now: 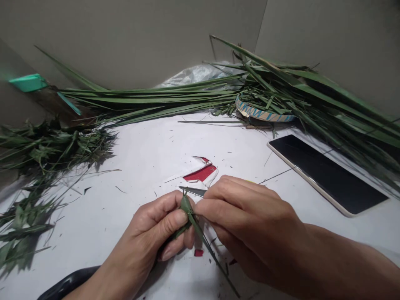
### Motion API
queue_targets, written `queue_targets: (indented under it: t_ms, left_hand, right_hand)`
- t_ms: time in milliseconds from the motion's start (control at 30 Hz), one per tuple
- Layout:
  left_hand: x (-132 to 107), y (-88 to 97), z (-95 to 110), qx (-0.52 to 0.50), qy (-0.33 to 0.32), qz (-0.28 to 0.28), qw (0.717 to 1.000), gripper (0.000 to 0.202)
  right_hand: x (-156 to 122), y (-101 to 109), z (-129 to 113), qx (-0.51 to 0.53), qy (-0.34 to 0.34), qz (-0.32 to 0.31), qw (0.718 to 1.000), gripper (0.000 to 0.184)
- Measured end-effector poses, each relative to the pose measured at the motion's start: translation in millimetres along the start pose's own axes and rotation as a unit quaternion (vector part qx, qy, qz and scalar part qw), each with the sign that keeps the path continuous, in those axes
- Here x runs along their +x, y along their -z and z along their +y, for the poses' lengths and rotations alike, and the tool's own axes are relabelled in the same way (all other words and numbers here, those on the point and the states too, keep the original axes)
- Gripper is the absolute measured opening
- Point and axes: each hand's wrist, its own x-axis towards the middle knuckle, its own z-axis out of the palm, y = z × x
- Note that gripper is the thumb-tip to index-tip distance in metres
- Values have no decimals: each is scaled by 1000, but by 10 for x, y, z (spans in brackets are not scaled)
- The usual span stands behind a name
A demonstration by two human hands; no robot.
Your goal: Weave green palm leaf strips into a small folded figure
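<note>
My left hand is closed around a folded green leaf strip, with the thumb pressed on its fold. A long narrow tail of the strip slants down to the lower right. My right hand meets the fold from the right, thumb and forefinger pinched at its edge; their tips partly hide what they grip. A pointed metal blade sticks out leftward from behind the right-hand fingers. Whether that hand holds the blade or it lies on the table is unclear. Beyond the hands lie torn red and white scraps.
Long green leaves run along the back, beside a round shallow container of cut pieces. A phone lies right. Leafy sprigs and a green-topped container stand left. A black curved handle shows near my left forearm.
</note>
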Motion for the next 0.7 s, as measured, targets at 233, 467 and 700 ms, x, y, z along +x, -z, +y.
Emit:
queue_targets:
  t_ms: [233, 467, 700]
  left_hand:
    - [8, 2, -5, 6, -5, -1, 1000, 27]
    - [10, -9, 4, 4, -5, 2, 1000, 27]
    - [10, 5, -7, 13, -7, 7, 1000, 26]
  right_hand:
    - [0, 15, 12, -32, -4, 13, 999, 26]
    - [-10, 11, 0, -15, -7, 10, 1000, 28]
    - [11, 11, 3, -2, 0, 5, 1000, 31]
